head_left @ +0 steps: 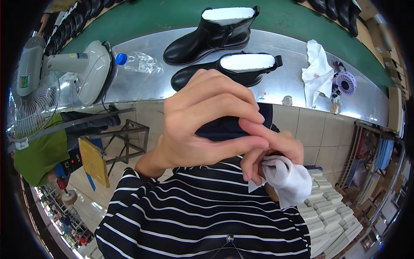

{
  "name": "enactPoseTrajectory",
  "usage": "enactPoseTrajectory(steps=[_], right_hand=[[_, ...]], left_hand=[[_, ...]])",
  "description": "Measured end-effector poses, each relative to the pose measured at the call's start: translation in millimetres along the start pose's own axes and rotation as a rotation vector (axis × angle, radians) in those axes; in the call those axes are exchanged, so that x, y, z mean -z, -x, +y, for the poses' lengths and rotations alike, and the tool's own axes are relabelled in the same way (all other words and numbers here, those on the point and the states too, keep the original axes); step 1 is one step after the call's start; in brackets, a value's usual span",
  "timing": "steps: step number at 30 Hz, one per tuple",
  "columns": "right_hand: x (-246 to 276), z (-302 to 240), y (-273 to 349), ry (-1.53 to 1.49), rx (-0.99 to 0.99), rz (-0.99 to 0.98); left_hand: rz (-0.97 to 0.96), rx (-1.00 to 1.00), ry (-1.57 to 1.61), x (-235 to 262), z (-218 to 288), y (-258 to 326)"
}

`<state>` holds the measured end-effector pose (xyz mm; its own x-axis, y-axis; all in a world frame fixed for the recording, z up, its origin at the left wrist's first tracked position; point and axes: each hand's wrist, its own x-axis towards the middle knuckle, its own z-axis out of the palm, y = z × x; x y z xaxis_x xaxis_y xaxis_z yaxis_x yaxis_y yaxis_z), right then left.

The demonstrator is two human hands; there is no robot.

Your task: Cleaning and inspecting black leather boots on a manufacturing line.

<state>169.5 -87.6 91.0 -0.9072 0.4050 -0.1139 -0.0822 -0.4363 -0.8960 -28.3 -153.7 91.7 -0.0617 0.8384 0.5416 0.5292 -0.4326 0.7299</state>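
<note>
My left hand (200, 116) is raised in front of my chest. Its thumb and fingertips close around a fingertip of my right hand (284, 144). No other thing shows between them. A crumpled white cloth (289, 181) is bunched in the right hand, hanging below the fingers. Beyond the hands, two black ankle boots stand on the metal bench, both with white lining showing at the top. The farther boot (207, 41) is in full view. The nearer boot (248, 77) is partly hidden behind my left hand.
The metal bench (276, 47) also bears a clear bottle with a blue cap (140, 62), a white cloth (317, 73) and a small purple fan (345, 82). A large fan (32, 82) stands at left. White boxes (330, 211) are stacked at my right. Black boots (336, 13) line the far edge.
</note>
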Motion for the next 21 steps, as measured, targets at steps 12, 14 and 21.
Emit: enactPoseTrajectory(steps=[12, 14, 21], right_hand=[[0, -1, -4, 0.029, 0.101, -0.075], [0, 8, -3, 0.010, 0.157, -0.067], [-6, 10, -5, 0.252, 0.251, 0.002]], left_hand=[[0.169, 0.173, 0.352, -6, 7, 3], [0.141, 0.116, 0.292, -3, 6, 1], [0.107, 0.111, 0.212, 5, 9, 3]])
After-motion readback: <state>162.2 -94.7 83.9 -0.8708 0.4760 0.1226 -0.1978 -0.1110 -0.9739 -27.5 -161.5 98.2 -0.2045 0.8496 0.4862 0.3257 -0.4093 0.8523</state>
